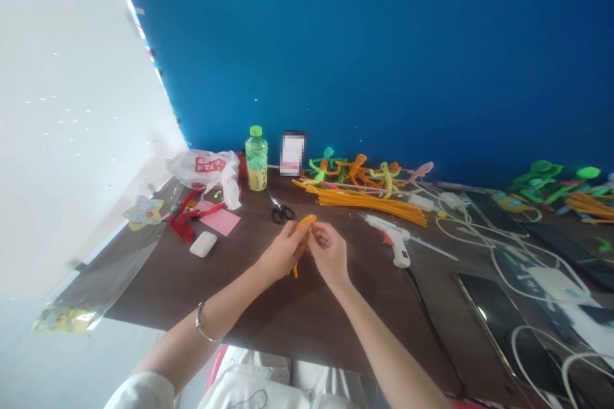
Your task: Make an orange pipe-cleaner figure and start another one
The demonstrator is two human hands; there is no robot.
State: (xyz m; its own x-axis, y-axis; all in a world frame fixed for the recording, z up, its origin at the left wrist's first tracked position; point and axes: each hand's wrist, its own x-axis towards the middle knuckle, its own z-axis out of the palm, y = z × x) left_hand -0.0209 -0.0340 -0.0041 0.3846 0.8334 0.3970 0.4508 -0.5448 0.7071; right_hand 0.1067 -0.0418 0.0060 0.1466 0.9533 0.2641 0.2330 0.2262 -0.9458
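Observation:
My left hand (286, 248) and my right hand (329, 252) meet over the middle of the dark table (230, 294). Between them is a bent orange pipe cleaner (307, 220), looped at the top, with an end hanging below my left palm. My left hand is closed around it, and the right fingers pinch it at the loop's right side. Black-handled scissors (282, 213) lie just beyond my left hand. A bundle of orange pipe cleaners (374, 202) rests behind my right hand, and a white glue gun (397, 241) lies to its right.
Pipe-cleaner figures (359, 169) line the wall. A green-capped bottle (256, 160), a phone (292, 153) and a plastic bag (206, 169) stand at the back. A white case (203, 244) lies left. Loose cables (484, 239) and a dark phone (508, 326) are on the right.

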